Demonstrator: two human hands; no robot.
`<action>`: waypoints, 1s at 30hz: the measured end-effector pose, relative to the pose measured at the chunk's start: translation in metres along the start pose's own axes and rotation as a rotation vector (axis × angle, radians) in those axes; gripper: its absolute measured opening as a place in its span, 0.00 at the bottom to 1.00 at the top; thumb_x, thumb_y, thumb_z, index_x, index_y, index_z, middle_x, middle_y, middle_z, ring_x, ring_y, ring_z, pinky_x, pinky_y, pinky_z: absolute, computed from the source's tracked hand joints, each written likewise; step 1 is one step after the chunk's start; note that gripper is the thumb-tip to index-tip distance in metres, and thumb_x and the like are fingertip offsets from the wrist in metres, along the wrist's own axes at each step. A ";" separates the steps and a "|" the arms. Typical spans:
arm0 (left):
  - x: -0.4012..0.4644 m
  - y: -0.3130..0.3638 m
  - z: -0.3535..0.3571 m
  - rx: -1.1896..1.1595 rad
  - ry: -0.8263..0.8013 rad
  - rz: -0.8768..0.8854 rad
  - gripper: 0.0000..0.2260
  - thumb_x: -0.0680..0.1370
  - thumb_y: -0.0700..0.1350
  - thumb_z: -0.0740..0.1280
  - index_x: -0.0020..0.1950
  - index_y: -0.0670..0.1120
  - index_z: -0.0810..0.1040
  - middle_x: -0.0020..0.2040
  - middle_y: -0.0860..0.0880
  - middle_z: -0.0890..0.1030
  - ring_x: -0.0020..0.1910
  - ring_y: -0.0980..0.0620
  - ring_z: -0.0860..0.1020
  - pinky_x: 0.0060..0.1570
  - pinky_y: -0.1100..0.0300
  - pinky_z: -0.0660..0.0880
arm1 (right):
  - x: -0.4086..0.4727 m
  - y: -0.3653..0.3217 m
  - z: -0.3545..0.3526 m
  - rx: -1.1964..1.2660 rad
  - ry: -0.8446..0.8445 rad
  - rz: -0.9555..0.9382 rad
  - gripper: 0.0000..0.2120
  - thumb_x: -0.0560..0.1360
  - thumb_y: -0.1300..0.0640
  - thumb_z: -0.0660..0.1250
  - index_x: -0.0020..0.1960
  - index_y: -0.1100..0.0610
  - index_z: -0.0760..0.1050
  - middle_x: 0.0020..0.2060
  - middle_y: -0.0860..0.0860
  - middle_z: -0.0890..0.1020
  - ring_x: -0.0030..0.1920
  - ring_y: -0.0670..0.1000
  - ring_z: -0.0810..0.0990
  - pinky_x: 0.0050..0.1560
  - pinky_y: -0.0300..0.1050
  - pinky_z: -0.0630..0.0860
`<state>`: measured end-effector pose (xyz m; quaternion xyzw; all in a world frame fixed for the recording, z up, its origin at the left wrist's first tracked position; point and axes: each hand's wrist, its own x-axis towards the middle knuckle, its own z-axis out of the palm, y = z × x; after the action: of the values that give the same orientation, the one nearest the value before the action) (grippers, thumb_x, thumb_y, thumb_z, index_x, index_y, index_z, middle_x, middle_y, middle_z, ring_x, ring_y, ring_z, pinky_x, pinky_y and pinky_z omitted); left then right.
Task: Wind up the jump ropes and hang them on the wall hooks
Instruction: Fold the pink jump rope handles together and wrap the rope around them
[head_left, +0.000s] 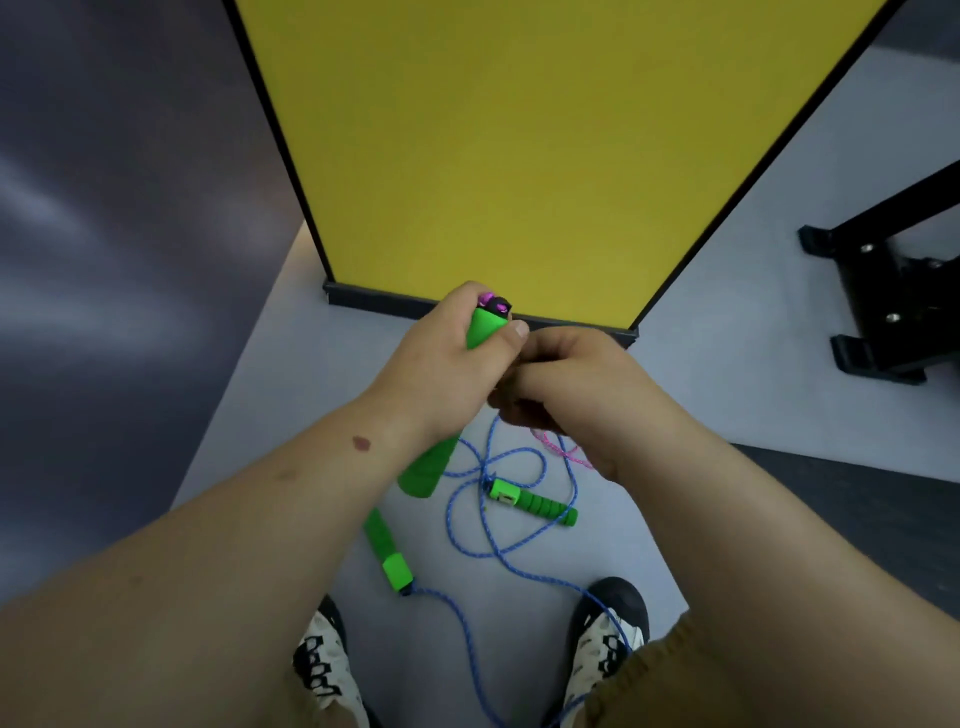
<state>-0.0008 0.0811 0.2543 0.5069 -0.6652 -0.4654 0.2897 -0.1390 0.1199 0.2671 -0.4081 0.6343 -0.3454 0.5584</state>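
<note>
Left hand (441, 358) grips a green handle (428, 470) of the pink jump rope, long axis running steeply from near-left up toward the yellow panel (519, 156), black-and-pink cap on top. Right hand (566, 384) is curled, touching the left; whether it holds anything cannot be told. Pink cord (566, 452) shows just below it. Blue jump rope (488, 525) lies loose on the floor (727, 374), its two green handles pointing different ways, between the shoes (608, 634).

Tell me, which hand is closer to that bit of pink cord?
The right. The right hand is curled just above the pink cord, which trails out from under it. The left hand sits further to the left, gripping the green handle.
</note>
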 end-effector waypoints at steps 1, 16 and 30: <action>-0.001 0.004 -0.004 -0.028 0.004 -0.020 0.07 0.79 0.50 0.68 0.50 0.48 0.76 0.40 0.49 0.81 0.41 0.50 0.80 0.44 0.53 0.76 | -0.002 -0.002 -0.005 -0.031 0.080 -0.028 0.08 0.72 0.67 0.68 0.47 0.57 0.81 0.39 0.56 0.85 0.37 0.52 0.82 0.41 0.49 0.82; 0.026 0.015 -0.016 -0.592 -0.072 -0.278 0.14 0.78 0.29 0.66 0.61 0.41 0.74 0.41 0.45 0.85 0.32 0.51 0.81 0.36 0.56 0.81 | -0.004 0.001 -0.003 -0.097 -0.185 0.032 0.05 0.77 0.58 0.71 0.50 0.58 0.84 0.39 0.50 0.85 0.38 0.45 0.80 0.45 0.45 0.78; 0.027 0.013 -0.012 -0.463 -0.305 -0.356 0.11 0.73 0.34 0.73 0.53 0.42 0.81 0.44 0.42 0.83 0.44 0.43 0.82 0.48 0.51 0.81 | 0.004 0.005 -0.013 -0.016 0.193 -0.133 0.03 0.76 0.57 0.73 0.43 0.55 0.82 0.35 0.55 0.85 0.36 0.50 0.80 0.37 0.45 0.75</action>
<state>-0.0043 0.0523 0.2681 0.4605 -0.4785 -0.7180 0.2085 -0.1530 0.1180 0.2630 -0.4185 0.6593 -0.4142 0.4676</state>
